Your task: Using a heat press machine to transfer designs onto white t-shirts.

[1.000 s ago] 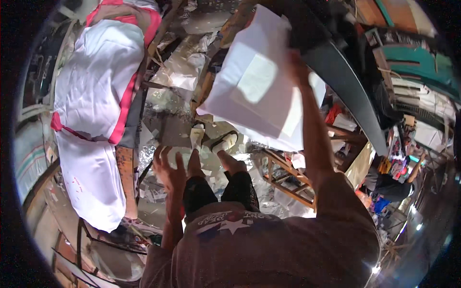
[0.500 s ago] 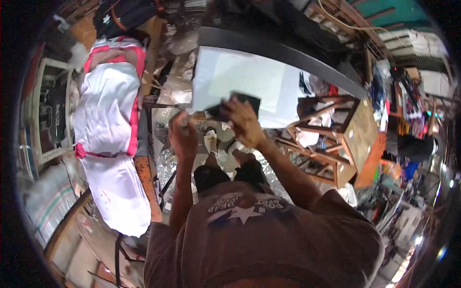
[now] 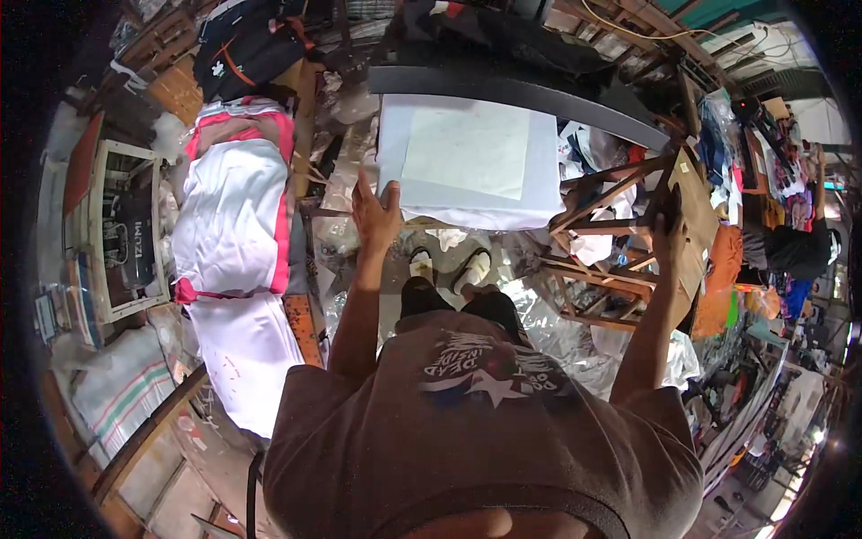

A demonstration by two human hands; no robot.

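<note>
A flat board covered in white cloth (image 3: 391, 171) lies in front of me, with a pale greenish-white sheet (image 3: 467, 148) flat on top. At the board's near left corner is my left hand (image 3: 375, 217), open and empty, its thumb by the cloth edge and its fingers apart. My right hand (image 3: 666, 241) is out to the right against the wooden stool (image 3: 693, 229), which lies on its side. Its fingers are bent at the stool's top panel, beside a dark patch. What they hold there is too small and shadowed to tell.
A long black plate (image 3: 512, 94) runs behind the board. To the left lies white fabric with pink edging (image 3: 229, 211) on a long support. Clear plastic sheeting (image 3: 575, 346) covers the floor near my feet. Hung clothes (image 3: 718, 135) and clutter fill the right side.
My right hand has swung from the board's near edge to the stool at the right; the dark square piece is gone from the board. My left hand has shifted right and its fingers are spread.
</note>
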